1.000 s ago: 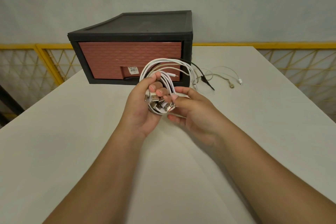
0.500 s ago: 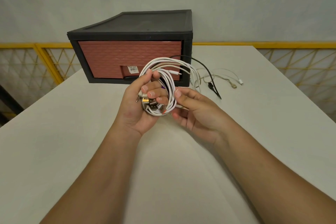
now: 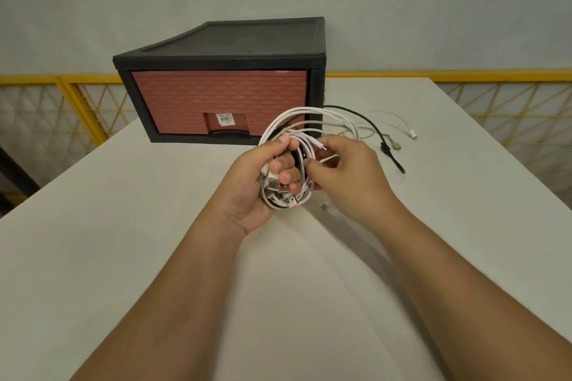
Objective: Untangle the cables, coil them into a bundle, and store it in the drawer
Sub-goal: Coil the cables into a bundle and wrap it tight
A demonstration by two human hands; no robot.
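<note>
My left hand (image 3: 250, 189) grips a coil of mostly white cables (image 3: 297, 133) above the white table (image 3: 123, 226), with several plugs bunched under its fingers. My right hand (image 3: 346, 176) pinches strands at the coil's right side. From the coil, a black cable (image 3: 368, 124) and thin pale cable ends (image 3: 402, 130) trail to the right onto the table. Behind the hands stands the black box with its brick-red drawer (image 3: 219, 102) pushed in.
A yellow mesh railing (image 3: 77, 102) runs behind the table on both sides. The grey wall is close behind the drawer box. The table's left edge slants from the box toward me.
My right hand has moved up from under the coil to its right side. The black cable's loop has been drawn in and its plug end has slid on the table.
</note>
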